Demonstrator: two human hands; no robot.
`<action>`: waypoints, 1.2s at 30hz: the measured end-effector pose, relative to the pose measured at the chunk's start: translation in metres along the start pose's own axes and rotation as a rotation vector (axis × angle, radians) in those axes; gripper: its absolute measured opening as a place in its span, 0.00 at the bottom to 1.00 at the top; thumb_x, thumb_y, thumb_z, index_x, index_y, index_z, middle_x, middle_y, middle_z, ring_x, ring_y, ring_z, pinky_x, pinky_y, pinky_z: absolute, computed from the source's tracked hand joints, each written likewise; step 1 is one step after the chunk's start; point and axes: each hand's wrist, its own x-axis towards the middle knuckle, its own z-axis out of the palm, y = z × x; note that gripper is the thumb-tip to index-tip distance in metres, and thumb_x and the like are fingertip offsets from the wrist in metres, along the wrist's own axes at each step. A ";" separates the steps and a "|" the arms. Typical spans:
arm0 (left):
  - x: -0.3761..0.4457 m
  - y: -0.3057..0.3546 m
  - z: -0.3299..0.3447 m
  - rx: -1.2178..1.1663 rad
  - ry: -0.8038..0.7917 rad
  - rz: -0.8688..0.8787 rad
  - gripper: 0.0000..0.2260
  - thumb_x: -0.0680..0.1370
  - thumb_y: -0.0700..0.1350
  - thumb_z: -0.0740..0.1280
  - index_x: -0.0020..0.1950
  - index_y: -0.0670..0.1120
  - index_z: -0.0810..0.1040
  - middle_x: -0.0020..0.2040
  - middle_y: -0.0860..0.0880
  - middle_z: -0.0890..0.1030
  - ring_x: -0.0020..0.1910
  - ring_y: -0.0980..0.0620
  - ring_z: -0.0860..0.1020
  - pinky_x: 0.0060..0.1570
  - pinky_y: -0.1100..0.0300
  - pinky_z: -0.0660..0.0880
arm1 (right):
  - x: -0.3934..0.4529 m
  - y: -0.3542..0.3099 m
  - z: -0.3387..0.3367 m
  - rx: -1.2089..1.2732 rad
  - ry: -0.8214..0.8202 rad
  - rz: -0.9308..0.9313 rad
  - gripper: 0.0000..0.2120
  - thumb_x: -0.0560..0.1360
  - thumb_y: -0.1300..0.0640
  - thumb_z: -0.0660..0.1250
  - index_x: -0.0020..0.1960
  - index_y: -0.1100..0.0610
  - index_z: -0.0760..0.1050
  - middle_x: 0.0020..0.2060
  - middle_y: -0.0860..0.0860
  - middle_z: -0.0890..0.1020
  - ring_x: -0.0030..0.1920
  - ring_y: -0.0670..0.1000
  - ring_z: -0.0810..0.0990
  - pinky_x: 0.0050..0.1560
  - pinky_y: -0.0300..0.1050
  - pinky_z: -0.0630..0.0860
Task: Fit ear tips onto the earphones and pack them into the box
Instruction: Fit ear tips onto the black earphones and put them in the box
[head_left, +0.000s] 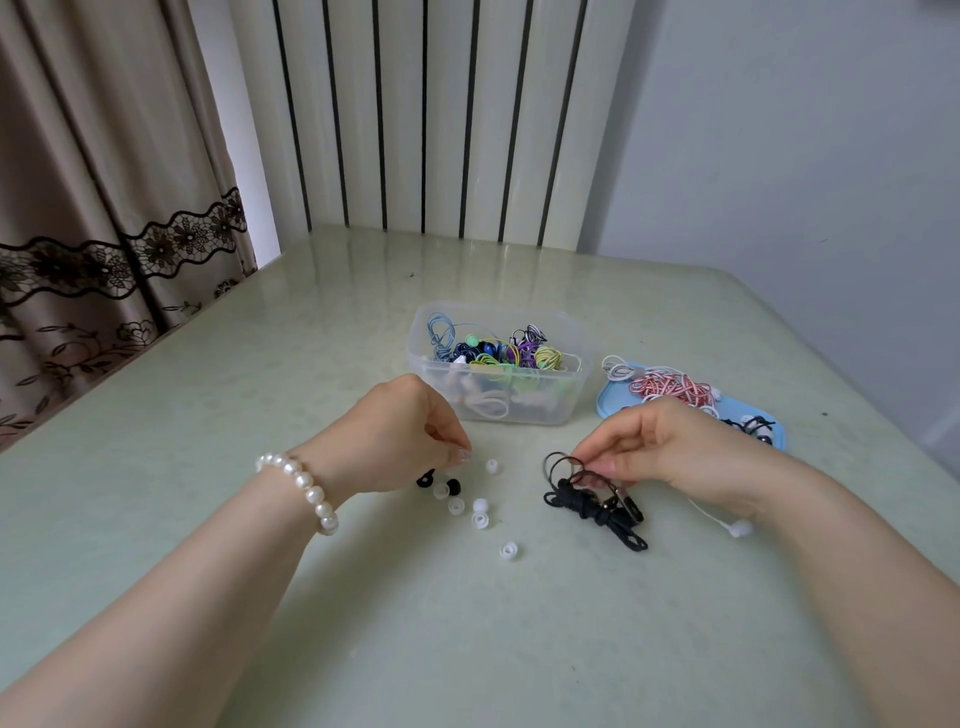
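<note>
Right hand (660, 447): fingertips pinched on a loop of the black earphones (592, 499), the bundle lying on the table (260, 364) at 6 o'clock of those fingers. Left hand (405, 436): fingers curled, tips together; whether they hold a tip, cannot tell. Loose ear tips (480, 506) lie at its 5 o'clock. Clear box (498, 364) at 12 o'clock.

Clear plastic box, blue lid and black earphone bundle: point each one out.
Clear plastic box (571, 387): head view, on its bare right side wall.
Blue lid (605, 408): head view, on its bare left edge.
Black earphone bundle (587, 506): head view, on the wound cable's middle.
</note>
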 end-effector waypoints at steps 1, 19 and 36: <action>0.000 0.000 0.000 -0.002 0.002 0.000 0.03 0.72 0.43 0.71 0.42 0.49 0.84 0.32 0.59 0.78 0.31 0.62 0.73 0.33 0.73 0.69 | -0.001 0.000 -0.001 -0.008 0.005 -0.006 0.10 0.72 0.69 0.66 0.43 0.56 0.80 0.41 0.54 0.85 0.44 0.47 0.83 0.51 0.38 0.76; 0.002 -0.004 0.003 -0.021 0.012 0.019 0.02 0.72 0.45 0.71 0.40 0.50 0.83 0.32 0.57 0.79 0.30 0.60 0.74 0.31 0.72 0.68 | -0.003 0.006 -0.002 -0.303 -0.176 0.042 0.11 0.68 0.67 0.71 0.43 0.52 0.82 0.39 0.56 0.82 0.33 0.40 0.77 0.41 0.34 0.73; 0.000 -0.002 0.005 -0.026 0.000 0.022 0.03 0.72 0.46 0.71 0.41 0.48 0.84 0.36 0.51 0.82 0.34 0.53 0.77 0.38 0.63 0.74 | -0.001 0.002 0.008 -0.315 -0.246 -0.079 0.15 0.66 0.66 0.73 0.43 0.47 0.83 0.38 0.50 0.77 0.34 0.43 0.72 0.38 0.36 0.69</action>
